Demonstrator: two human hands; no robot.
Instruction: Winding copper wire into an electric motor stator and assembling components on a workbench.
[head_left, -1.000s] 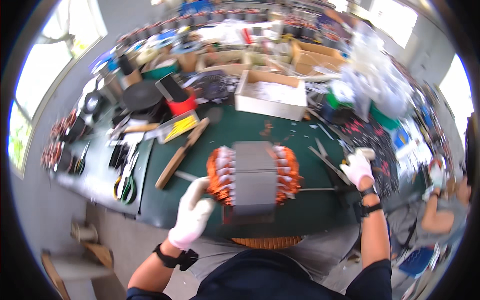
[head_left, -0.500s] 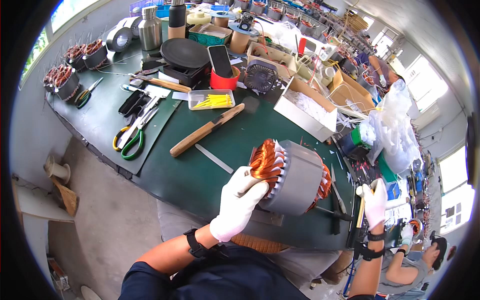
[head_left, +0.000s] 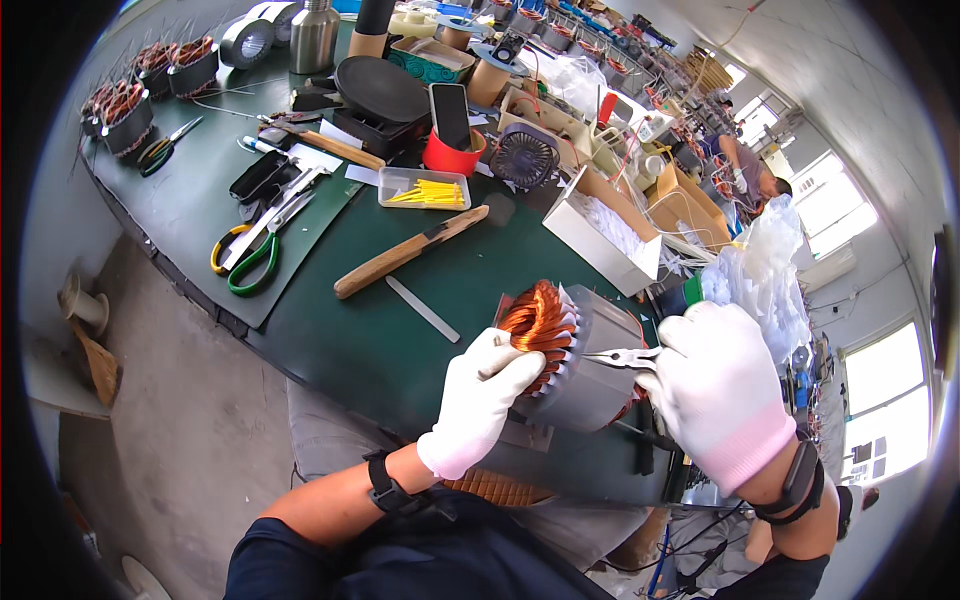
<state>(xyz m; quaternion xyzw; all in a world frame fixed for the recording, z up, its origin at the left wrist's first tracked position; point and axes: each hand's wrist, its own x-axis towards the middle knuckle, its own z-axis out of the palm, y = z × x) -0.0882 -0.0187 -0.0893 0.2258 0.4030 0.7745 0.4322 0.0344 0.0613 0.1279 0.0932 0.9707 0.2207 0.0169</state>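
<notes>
On the green mat near me lies a motor stator [head_left: 603,335], a grey cylinder on its side with white slot paper along its end. Its bundled copper winding [head_left: 540,318] faces left. My left hand [head_left: 480,395], in a white glove, is closed on the lower left of that winding, thumb against the coil. In my gloved right hand [head_left: 715,385] is a pair of long-nose pliers [head_left: 625,358]. Their tips reach the stator's end, beside the slot paper; whether they grip anything is too small to tell. My right hand hides part of the stator's right end.
A wooden-handled knife [head_left: 410,252] and a pale flat strip [head_left: 422,310] lie beyond the stator. Scissors [head_left: 258,262] rest to the left. A tray of yellow sticks [head_left: 424,190], a white box [head_left: 603,225] and a small fan [head_left: 525,156] stand farther back. Co-workers are at the right.
My right hand has come in from the far right to the stator, now with pliers in it. My left hand stays on the winding. The view has shifted slightly.
</notes>
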